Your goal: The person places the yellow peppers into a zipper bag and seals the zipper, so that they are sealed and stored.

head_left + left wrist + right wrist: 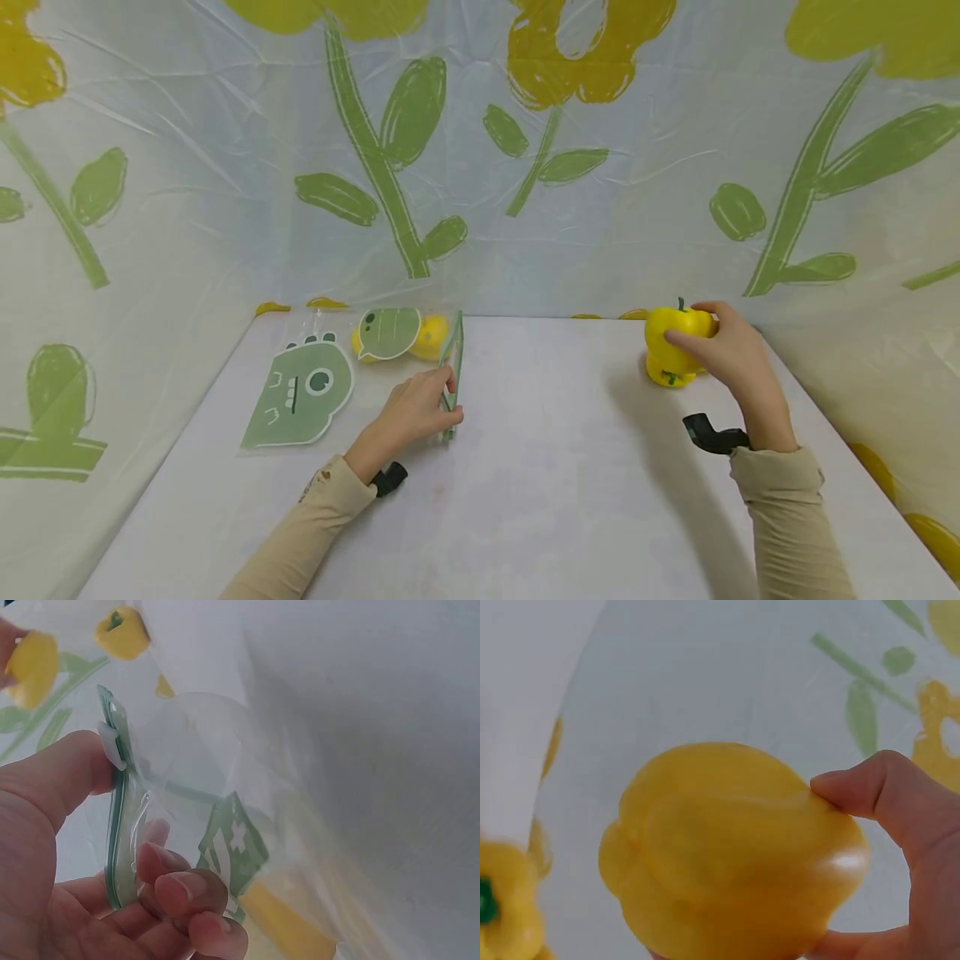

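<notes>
A wrinkled fabric backdrop (247,192) printed with yellow flowers rises behind a white table (540,483), where a person in beige sleeves works with both arms reaching toward the far edge. Near the table's far left corner lies a clear zip bag (296,408) with green cartoon prints, its mouth facing the right edge. The left hand (412,408) holds the bag at that mouth, thumb against the zip strip and fingers curled on the film across from it. Toward the far right corner, the right hand (731,346) has thumb and fingers clamped on a yellow bell pepper (669,331), raised off the tabletop. A second pepper (658,369) sits on the table near the far edge, just beyond the raised one. Through the bag's film shows a yellow shape (431,337), too covered to identify. Smallest in the scene, a white slider (112,745) rides the zip strip beside the left thumb. The step in hand appears to be picking up the pepper while the bag is steadied; the next move would seem to call for a firm right-hand grip and a bag mouth spread wide enough for the pepper's girth.
</notes>
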A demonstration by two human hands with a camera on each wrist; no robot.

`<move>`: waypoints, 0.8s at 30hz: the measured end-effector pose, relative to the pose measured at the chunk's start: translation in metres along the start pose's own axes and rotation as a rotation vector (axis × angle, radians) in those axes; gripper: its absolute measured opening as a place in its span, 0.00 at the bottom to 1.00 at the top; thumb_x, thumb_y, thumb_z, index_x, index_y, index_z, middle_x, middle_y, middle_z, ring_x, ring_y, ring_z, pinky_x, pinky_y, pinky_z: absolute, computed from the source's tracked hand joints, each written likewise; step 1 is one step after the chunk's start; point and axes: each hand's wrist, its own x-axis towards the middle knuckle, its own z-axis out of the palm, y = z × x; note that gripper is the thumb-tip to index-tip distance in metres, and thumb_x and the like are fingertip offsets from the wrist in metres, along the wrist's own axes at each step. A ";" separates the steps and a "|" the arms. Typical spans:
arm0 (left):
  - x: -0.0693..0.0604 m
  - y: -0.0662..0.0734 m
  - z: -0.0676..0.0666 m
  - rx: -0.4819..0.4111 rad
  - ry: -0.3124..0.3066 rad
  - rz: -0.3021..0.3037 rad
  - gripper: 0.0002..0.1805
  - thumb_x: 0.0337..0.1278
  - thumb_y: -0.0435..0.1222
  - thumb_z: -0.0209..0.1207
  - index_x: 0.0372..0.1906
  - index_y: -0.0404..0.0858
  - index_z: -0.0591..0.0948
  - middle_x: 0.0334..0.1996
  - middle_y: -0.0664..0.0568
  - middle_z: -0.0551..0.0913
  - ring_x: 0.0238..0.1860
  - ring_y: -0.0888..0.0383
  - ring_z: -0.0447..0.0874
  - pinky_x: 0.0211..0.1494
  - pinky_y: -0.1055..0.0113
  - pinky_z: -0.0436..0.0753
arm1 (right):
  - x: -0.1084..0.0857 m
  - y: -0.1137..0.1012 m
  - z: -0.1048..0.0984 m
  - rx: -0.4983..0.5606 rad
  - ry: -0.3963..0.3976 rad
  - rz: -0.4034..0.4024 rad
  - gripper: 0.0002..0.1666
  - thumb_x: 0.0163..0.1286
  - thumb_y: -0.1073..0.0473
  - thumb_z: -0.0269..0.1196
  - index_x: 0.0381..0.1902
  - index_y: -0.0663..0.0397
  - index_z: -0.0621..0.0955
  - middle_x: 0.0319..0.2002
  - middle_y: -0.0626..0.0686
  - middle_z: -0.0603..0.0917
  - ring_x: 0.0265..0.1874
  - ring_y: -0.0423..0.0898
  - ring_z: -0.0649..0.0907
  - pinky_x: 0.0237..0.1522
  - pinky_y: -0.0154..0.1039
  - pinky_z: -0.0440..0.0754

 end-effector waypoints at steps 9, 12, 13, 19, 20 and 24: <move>0.001 0.000 0.002 -0.007 0.000 -0.005 0.13 0.48 0.41 0.67 0.35 0.43 0.75 0.20 0.58 0.71 0.18 0.60 0.68 0.22 0.64 0.68 | 0.011 -0.053 0.016 0.320 0.014 -0.053 0.47 0.68 0.49 0.64 0.76 0.56 0.56 0.62 0.68 0.71 0.46 0.53 0.74 0.41 0.34 0.77; 0.001 0.000 0.002 -0.009 -0.001 -0.010 0.13 0.48 0.41 0.67 0.35 0.43 0.75 0.21 0.58 0.72 0.19 0.60 0.69 0.22 0.64 0.69 | 0.018 -0.065 0.026 0.424 0.026 -0.076 0.46 0.68 0.52 0.63 0.76 0.55 0.55 0.64 0.66 0.70 0.46 0.50 0.75 0.42 0.32 0.79; 0.001 -0.001 0.003 -0.010 -0.003 -0.010 0.13 0.48 0.41 0.67 0.35 0.43 0.75 0.21 0.58 0.72 0.19 0.60 0.69 0.22 0.64 0.69 | 0.020 -0.068 0.030 0.469 0.028 -0.082 0.45 0.68 0.53 0.64 0.76 0.55 0.56 0.64 0.66 0.70 0.46 0.49 0.76 0.42 0.33 0.79; 0.001 -0.001 0.003 -0.013 -0.003 -0.010 0.12 0.48 0.40 0.67 0.35 0.43 0.75 0.21 0.58 0.72 0.18 0.60 0.69 0.21 0.64 0.69 | 0.034 -0.084 0.064 0.723 0.039 -0.142 0.40 0.67 0.61 0.63 0.73 0.51 0.60 0.63 0.61 0.70 0.50 0.49 0.77 0.48 0.32 0.80; 0.001 -0.001 0.003 -0.013 -0.002 -0.010 0.12 0.48 0.40 0.67 0.35 0.43 0.75 0.21 0.58 0.72 0.18 0.60 0.69 0.22 0.64 0.69 | 0.037 -0.085 0.071 0.754 0.038 -0.158 0.39 0.67 0.62 0.63 0.73 0.51 0.60 0.63 0.60 0.70 0.51 0.50 0.77 0.49 0.33 0.79; 0.001 -0.002 0.003 -0.021 -0.003 -0.012 0.12 0.48 0.40 0.67 0.35 0.44 0.75 0.22 0.59 0.73 0.19 0.61 0.71 0.22 0.64 0.70 | 0.047 -0.086 0.102 0.937 -0.001 -0.223 0.39 0.66 0.67 0.61 0.72 0.52 0.60 0.61 0.58 0.69 0.53 0.51 0.76 0.52 0.35 0.79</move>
